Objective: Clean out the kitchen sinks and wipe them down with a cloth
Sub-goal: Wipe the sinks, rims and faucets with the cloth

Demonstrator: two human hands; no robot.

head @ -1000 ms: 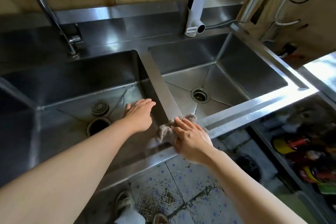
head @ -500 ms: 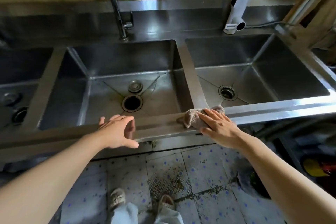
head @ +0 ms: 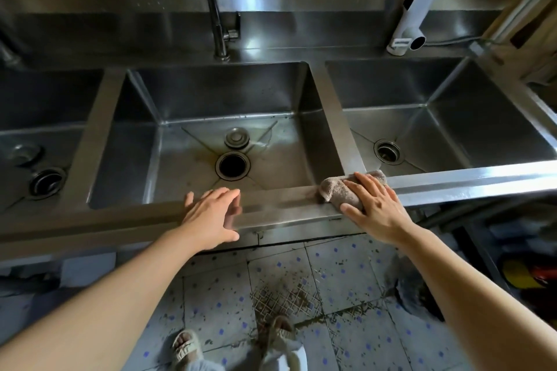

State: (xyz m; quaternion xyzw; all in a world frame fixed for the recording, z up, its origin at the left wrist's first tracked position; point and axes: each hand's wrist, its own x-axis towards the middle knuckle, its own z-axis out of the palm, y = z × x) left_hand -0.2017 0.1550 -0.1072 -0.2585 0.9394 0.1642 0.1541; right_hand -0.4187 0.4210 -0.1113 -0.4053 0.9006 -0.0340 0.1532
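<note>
Right hand (head: 373, 205) is pressing flat on the cloth (head: 337, 188), fingers straight and spread, thumb lying along the near side of it, nothing curled round it. The cloth (brownish, bunched) is sitting on the front rim (head: 280, 208) of the steel sink unit, right where the divider (head: 340, 129) between the middle sink (head: 229, 93) and the right sink (head: 422, 90) is meeting that rim. Left hand (head: 211, 214) is hanging over the front rim in front of the middle sink, fingers extended and loose, holding nothing; whether it is touching the rim cannot be told, the fingertips are blurred. Middle sink is showing an open drain hole (head: 232, 166) with a round metal plug (head: 237, 138) lying just behind it on the basin floor. Right sink is showing a drain strainer (head: 388, 151). A left sink (head: 45, 93) is partly showing at the edge, with its own drain (head: 47, 182). A tall faucet (head: 215, 9) is standing behind the middle sink, a white tap unit (head: 414, 15) behind the right one. Two sandalled feet (head: 187, 346) are standing on the spotted tile floor (head: 340, 274) below.
</note>
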